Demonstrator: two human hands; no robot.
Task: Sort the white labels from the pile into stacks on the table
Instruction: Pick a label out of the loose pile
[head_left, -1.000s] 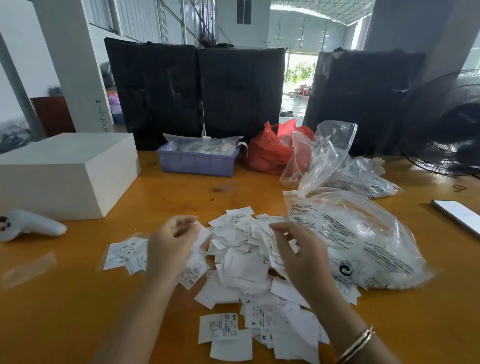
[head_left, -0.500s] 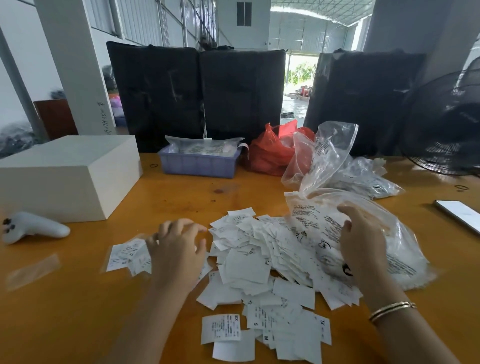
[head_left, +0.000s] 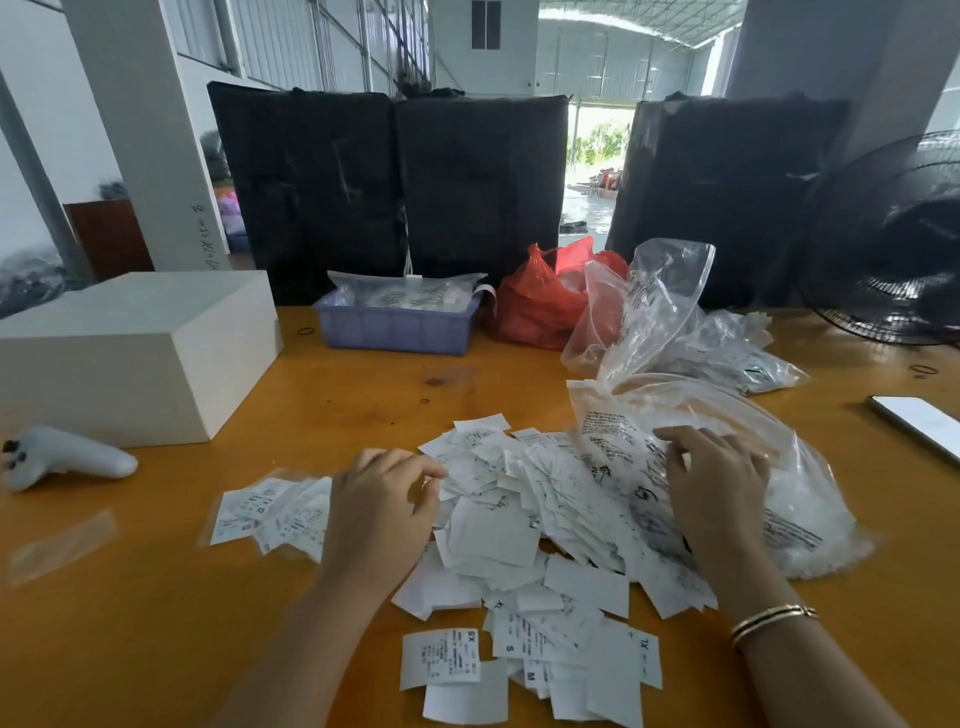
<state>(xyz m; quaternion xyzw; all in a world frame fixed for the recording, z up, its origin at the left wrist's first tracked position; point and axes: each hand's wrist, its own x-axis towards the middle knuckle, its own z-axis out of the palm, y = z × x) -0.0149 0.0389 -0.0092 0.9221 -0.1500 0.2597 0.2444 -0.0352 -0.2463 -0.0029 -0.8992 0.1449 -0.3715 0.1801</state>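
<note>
The pile of white labels (head_left: 524, 519) lies loose at the centre of the orange table (head_left: 156, 623), spilling toward six o'clock, where a few labels printed with size letters sit face up. At nine o'clock of the pile a smaller, rough stack of labels (head_left: 270, 506) has begun. The left hand (head_left: 382, 512) rests palm down between that stack and the pile, fingers loosely curled over the labels at the pile's edge; whether it pinches one cannot be told. The right hand (head_left: 719, 483) lies at three o'clock of the pile, fingers spread and fairly straight, pressing on the clear printed bag (head_left: 810, 509) that holds more white stuff; it grips nothing.

By my reading the sorting is at an early step: most labels are unsorted, and the hands are between picks. The next move calls for lifting a single thin label free of its neighbours, reading its size mark, and laying it on the matching stack without dragging others along.

Further out, at twelve o'clock stand a purple tray (head_left: 397, 327) and a red bag (head_left: 545, 306); at ten o'clock a white box (head_left: 140, 353); at nine o'clock a white controller (head_left: 67, 460)
</note>
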